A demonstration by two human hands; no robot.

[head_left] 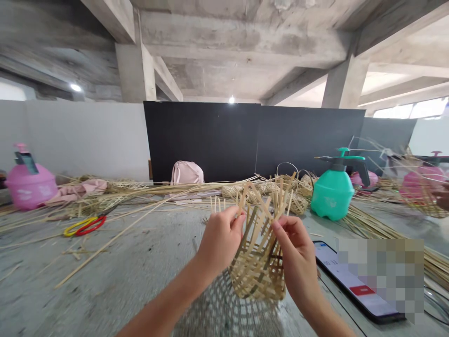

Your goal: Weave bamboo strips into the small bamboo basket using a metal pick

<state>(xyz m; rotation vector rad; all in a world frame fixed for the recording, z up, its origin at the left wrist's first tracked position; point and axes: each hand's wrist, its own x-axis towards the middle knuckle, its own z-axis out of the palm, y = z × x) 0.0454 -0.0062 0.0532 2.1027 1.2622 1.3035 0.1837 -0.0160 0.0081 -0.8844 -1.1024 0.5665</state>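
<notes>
Between my hands a small basket (256,276) of pale bamboo strips is partly woven. Its lower part is an open lattice, and loose strip ends stand up from the top. My left hand (222,236) pinches a strip at the upper left of the basket. On the right side, my right hand (296,245) pinches another strip between thumb and fingers. The basket's underside sits low over the grey table, and I cannot tell whether it touches.
A phone (361,285) lies right of my right hand. Behind it stands a green spray bottle (332,194). Scissors (85,226) with yellow and red handles lie left. Finished woven pieces (298,203), bamboo strips (157,191) and a pink spray bottle (31,185) line the back. Another person's hand (442,196) shows far right.
</notes>
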